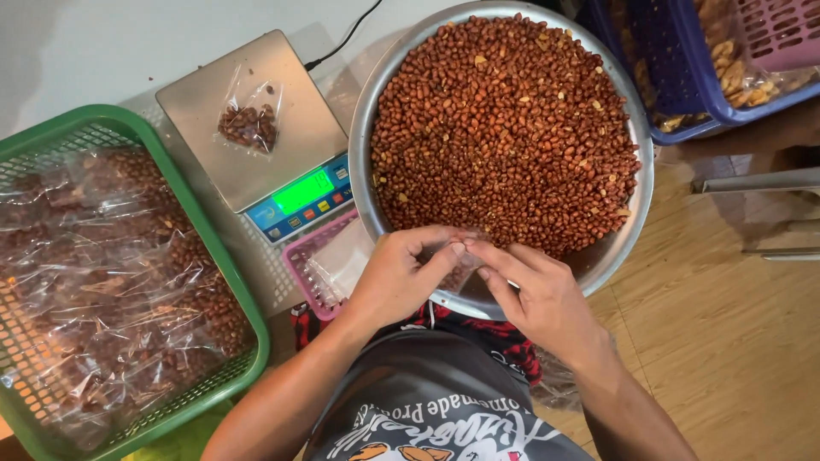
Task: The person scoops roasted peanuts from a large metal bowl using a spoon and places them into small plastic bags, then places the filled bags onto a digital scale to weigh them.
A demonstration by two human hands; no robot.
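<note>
Pinching a small clear bag [459, 266] between both hands over the near rim of a metal basin [636, 213].

The left hand [400, 277] and right hand [534, 294] met fingertip to fingertip, fingers narrowed on the bag's top edge. Roasted peanuts [504, 128] filled the basin. To the left, a digital scale [256, 128] carried another small bag of peanuts [249, 121]; just beside it stood a pink basket [301, 265] of empty bags, and a green basket [231, 282] held filled packets [111, 273].
</note>
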